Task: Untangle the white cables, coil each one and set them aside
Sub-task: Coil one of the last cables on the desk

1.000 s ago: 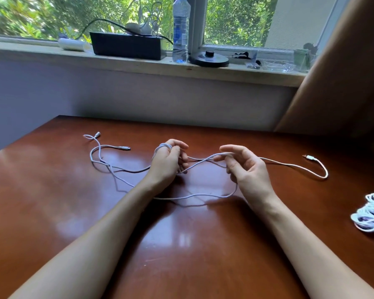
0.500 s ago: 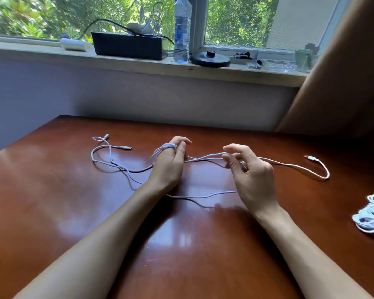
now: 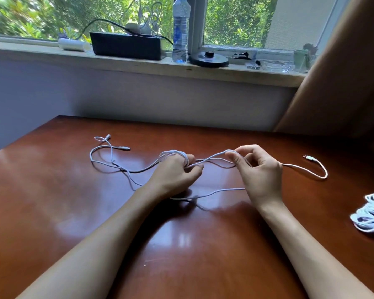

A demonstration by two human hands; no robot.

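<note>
A long white cable point(image 3: 212, 159) lies across the brown table point(image 3: 52, 212). My left hand point(image 3: 175, 173) has several turns of it wound round the fingers and grips them. A raised loop of the same cable is pinched between thumb and fingers of my right hand point(image 3: 257, 171). Loose ends with plugs trail off to the left point(image 3: 125, 148) and to the right point(image 3: 310, 158). A slack strand point(image 3: 214, 193) sags on the table between my wrists. A second white cable point(image 3: 371, 214) sits coiled at the table's right edge.
The window sill behind the table carries a black box point(image 3: 125, 47), a water bottle point(image 3: 180, 31), a round black base point(image 3: 208, 59) and small clutter. A brown curtain point(image 3: 343, 83) hangs at the right. A grey wall runs under the sill.
My left hand has turned and taken more cable round its fingers. My right hand has lifted its loop and moved it toward the left hand. The left tail has slid slightly.
</note>
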